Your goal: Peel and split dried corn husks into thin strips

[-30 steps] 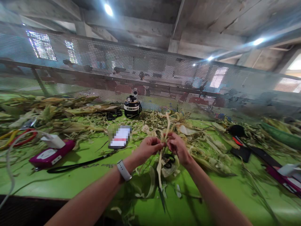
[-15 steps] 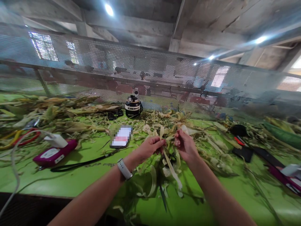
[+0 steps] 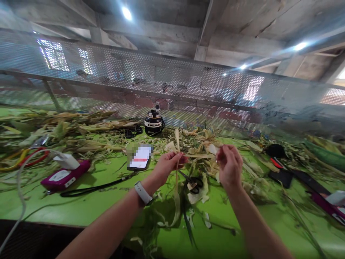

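My left hand is closed in a pinch on pale corn husk strips, one end sticking up above the fingers and the rest hanging down to the green table. A white watch sits on that wrist. My right hand is held up to the right, fingers curled and pinching the other end of a thin husk strip stretched between both hands. Black-handled scissors lie on the table just below the hands.
Heaps of husks cover the table's back and left. A phone, a black jar, a magenta device with white cable, a black strap and dark tools lie around. A perforated metal screen bounds the far edge.
My hands have drawn apart: the right hand moved right, pulling a thin strip out sideways, while the left stayed pinching the bundle. The hanging husk swung.
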The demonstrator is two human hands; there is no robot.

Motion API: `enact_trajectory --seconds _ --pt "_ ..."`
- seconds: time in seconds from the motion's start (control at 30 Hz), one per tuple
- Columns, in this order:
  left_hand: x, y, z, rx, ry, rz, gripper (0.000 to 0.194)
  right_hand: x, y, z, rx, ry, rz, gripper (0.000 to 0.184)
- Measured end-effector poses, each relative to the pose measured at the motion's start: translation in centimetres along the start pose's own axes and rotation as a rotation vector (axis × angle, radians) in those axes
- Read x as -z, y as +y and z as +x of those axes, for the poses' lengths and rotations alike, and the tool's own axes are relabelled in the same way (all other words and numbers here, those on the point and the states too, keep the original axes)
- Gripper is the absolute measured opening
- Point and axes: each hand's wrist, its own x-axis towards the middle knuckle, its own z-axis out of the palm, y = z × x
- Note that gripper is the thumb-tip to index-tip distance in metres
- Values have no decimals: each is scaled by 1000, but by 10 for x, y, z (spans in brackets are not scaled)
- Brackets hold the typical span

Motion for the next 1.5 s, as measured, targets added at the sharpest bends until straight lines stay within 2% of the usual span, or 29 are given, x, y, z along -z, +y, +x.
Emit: enact_trajectory --seconds 0.03,0.1,0.17,0.23,0.33,0.4,0.43,0.53,0.67,0.77,0.83,0.9,1.0,1.13,1.23,1.37,1.5 --pt "-1 0 -1 -16 9 -3 30 -6 -3 -11 126 -148 -145 20" --pt "-2 -1 -1 -62 29 -1 30 -18 -4 -31 273 -469 -494 26" --pt "-3 -3 -2 -109 57 -2 31 -28 4 -46 264 -633 -762 20" --pt "-3 -4 -2 -129 66 6 32 -34 17 -54 135 -684 -892 23" --pt "-2 -5 -1 -137 49 36 36 -37 36 -56 -84 -740 -835 20" --pt "0 -5 1 -156 46 53 37 -35 41 -53 -126 -791 -757 17" --pt "2 -5 3 -170 52 61 37 -34 40 -51 -101 -808 -748 21" --pt "9 -7 11 -239 77 144 35 -30 33 -46 127 -796 -839 29" --pt "13 -10 15 -243 66 258 36 -26 21 -40 490 -641 -1002 33" --pt "9 -8 11 -171 -27 253 37 -24 20 -35 576 -514 -1011 28" --pt "5 -5 7 -137 -111 237 38 -23 23 -33 494 -491 -946 27" --pt "3 -2 3 -109 -166 192 38 -24 26 -33 323 -500 -884 27" --pt "2 -1 1 -68 -172 86 33 -25 30 -34 134 -497 -816 27" --pt "3 -4 2 -63 -186 52 30 -26 32 -36 95 -467 -722 26" --pt "4 -7 5 -76 -220 81 33 -27 34 -36 8 -451 -616 25" --pt "4 -8 6 -70 -195 41 33 -26 37 -34 -88 -411 -545 27" --pt "3 -8 4 -37 -185 9 35 -26 40 -33 -108 -417 -502 28"
